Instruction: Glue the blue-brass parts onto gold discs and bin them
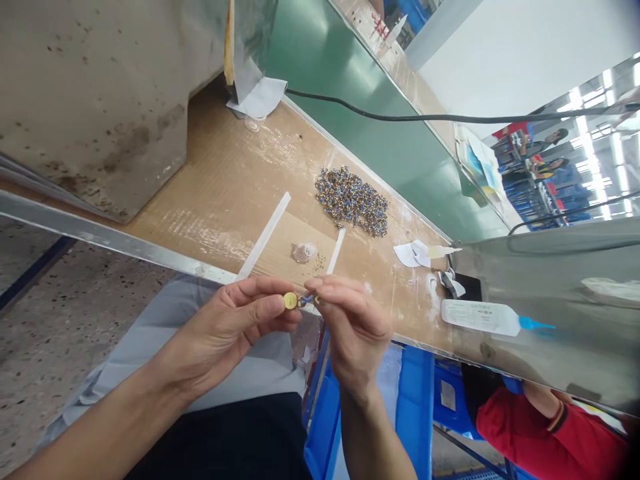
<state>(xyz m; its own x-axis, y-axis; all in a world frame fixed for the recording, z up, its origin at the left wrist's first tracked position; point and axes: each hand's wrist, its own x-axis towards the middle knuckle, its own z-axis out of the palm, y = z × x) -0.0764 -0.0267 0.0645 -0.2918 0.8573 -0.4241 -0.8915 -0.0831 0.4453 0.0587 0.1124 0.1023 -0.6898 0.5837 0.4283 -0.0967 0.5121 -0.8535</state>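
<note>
Between thumb and fingers, my left hand [250, 310] pinches a small round yellow disc [291, 301]. A short piece of blue and brownish twisted wire [306, 301] runs from the disc toward my right hand [350, 320]. The right thumb and fingertips are closed on the far end of that wire, where a bit of yellow shows. Both hands are held just over the table's front edge. Beyond them, on a cardboard sheet [270, 250], sits a small clear dish [304, 253] with tiny specks beside it. A pile of small blue and brass-coloured wire parts [353, 200] lies farther back.
A metal housing [100, 107] stands at the left. At the right are a white squeeze bottle with a blue tip [483, 317] and paper scraps [413, 253]. A green conveyor belt [350, 93] runs behind the table. A person in a red sleeve [540, 423] sits at the right.
</note>
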